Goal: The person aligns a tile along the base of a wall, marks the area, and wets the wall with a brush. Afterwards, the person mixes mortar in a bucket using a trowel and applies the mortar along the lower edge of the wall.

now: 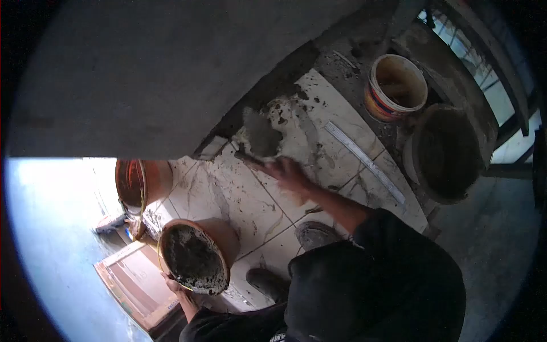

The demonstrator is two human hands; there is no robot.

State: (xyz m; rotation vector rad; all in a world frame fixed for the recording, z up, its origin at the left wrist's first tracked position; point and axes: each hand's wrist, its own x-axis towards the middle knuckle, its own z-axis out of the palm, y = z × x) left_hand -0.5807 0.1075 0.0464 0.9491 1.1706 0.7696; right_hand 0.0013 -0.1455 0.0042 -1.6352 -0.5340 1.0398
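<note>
My left hand grips the rim of a brown bucket, which is tilted toward me and holds wet grey mortar. My right hand is closed round the dark handle of a trowel; its blade end lies in shadow and is hard to make out. Just beyond the trowel, a patch of grey mortar is spread on the marbled white floor tiles. Mortar crumbs and smears cover the tiles around it.
An orange bucket stands at the left, above a tile carton. At upper right are a paint pail and a dark tub. A long pale straightedge lies on the tiles. A grey wall bounds the upper left.
</note>
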